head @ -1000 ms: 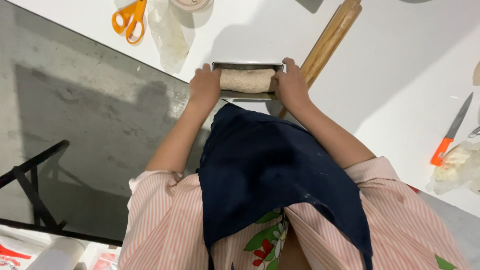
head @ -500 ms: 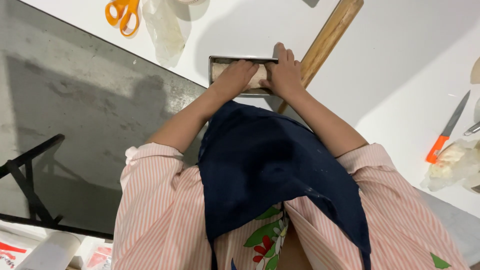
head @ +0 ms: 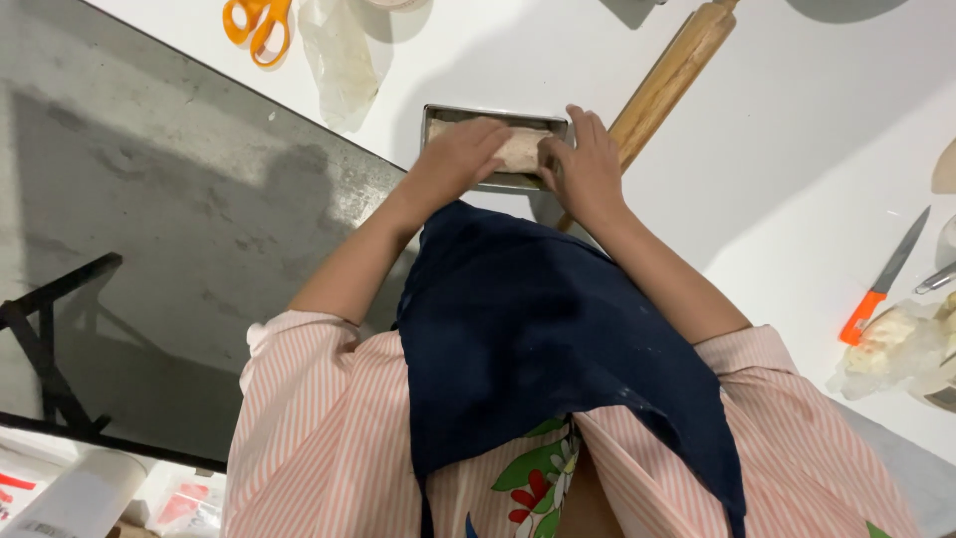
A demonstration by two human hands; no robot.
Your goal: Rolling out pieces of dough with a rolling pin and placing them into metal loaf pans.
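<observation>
white-red packets bottom left, floor

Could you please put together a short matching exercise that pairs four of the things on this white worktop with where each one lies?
Things:
1. scissors
2. rolling pin
3. knife
4. dough

Places:
A. inside the metal loaf tin, under the left hand and right hand
B. far right of the worktop, beside a crumpled plastic bag
C. top left, next to a clear plastic bag
D. lying at a slant just right of the tin

Pairs: 1-C, 2-D, 3-B, 4-A
</observation>
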